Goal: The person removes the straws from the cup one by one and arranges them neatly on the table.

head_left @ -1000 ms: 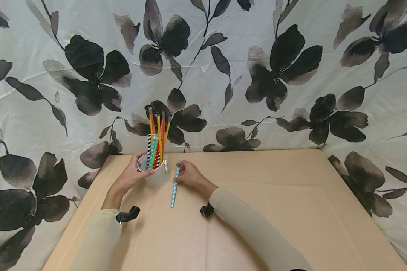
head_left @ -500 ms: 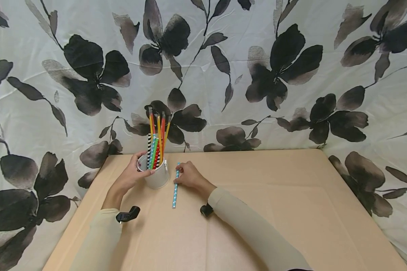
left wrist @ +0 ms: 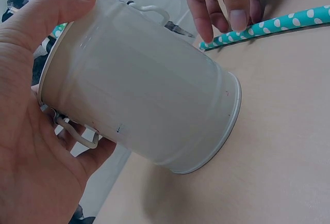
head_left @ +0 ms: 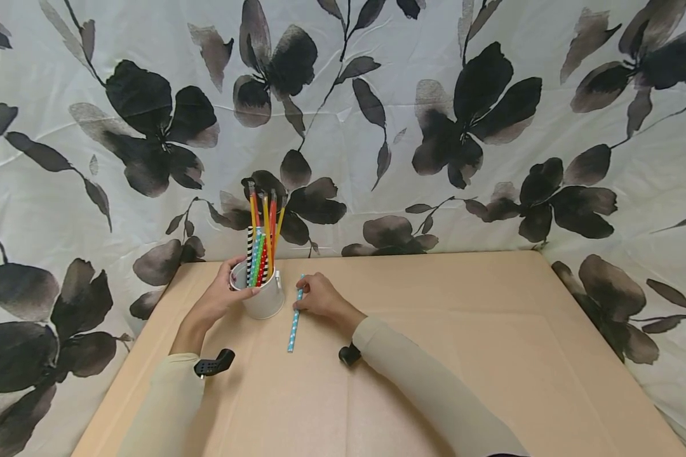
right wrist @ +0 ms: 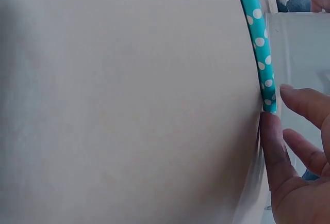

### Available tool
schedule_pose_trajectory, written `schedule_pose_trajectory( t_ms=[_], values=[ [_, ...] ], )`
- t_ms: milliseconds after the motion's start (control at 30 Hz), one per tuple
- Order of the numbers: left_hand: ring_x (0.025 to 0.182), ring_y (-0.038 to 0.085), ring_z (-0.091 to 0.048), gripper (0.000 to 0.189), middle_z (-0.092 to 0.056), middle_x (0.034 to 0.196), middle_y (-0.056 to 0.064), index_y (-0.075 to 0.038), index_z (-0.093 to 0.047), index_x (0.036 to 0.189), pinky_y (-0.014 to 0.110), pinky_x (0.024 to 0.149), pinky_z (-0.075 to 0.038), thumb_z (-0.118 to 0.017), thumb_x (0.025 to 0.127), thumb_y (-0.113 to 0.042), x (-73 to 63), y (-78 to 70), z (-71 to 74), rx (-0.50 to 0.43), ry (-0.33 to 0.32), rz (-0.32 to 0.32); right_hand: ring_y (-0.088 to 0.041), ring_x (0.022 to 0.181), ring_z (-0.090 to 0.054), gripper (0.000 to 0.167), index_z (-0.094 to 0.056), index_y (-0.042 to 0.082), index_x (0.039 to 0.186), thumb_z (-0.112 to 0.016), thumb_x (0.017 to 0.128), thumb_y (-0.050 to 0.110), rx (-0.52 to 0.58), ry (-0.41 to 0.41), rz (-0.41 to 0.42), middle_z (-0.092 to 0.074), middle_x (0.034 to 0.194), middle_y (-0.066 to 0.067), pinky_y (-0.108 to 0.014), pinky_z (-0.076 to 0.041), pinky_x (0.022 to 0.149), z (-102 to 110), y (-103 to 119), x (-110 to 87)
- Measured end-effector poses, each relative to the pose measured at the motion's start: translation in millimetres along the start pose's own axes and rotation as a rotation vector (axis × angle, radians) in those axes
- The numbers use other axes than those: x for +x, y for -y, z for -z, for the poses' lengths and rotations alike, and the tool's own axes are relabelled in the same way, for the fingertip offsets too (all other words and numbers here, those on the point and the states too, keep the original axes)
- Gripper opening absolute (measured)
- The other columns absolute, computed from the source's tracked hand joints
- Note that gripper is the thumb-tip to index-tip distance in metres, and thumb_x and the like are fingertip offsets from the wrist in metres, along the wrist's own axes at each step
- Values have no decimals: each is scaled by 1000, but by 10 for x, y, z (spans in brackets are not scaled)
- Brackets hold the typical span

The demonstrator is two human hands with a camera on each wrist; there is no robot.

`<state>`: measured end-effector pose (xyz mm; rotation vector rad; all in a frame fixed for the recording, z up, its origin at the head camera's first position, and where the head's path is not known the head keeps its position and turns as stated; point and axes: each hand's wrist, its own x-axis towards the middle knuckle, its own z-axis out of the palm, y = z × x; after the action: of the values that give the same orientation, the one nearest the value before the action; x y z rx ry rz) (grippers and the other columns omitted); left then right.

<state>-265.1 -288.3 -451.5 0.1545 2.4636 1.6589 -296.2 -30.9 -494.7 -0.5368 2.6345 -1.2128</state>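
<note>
Head view: gripping a white bucket of pencils with left hand; just touching a dotted stick on the table with right hand, fingers pretty straight.

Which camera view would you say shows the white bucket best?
The left wrist view: the white bucket looms large there, wall and base edge plain. The head view shows it small, with pencils in it; the right wrist view, only part, behind the right hand.

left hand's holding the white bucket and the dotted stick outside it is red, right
Not the colour: the dotted stick is blue-green with white dots, as the right wrist view shows. The left hand does hold the white bucket, and the stick is outside it.
</note>
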Motion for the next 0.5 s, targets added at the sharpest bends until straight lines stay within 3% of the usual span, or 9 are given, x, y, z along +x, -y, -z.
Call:
schedule_pose_trajectory(
  t_ms=[200,500],
  values=[
    [146,42,-26,99,-18,161,23,-15,-7,162,61,118,-24,-77,91,-18,4,-2,30,10,1,-3,-14,92,-53,43,-69,4,121,-85,83,14,4,-11,-20,-59,105,-6,-23,-47,78,32,10,-7],
    [144,41,-28,99,-19,160,23,-12,-7,161,59,118,-24,-76,91,-18,-31,-21,51,6,15,-6,-12,81,-61,37,-68,0,121,-78,86,4,195,-74,27,-65,101,-7,-21,-51,67,143,84,4]
  ],
)
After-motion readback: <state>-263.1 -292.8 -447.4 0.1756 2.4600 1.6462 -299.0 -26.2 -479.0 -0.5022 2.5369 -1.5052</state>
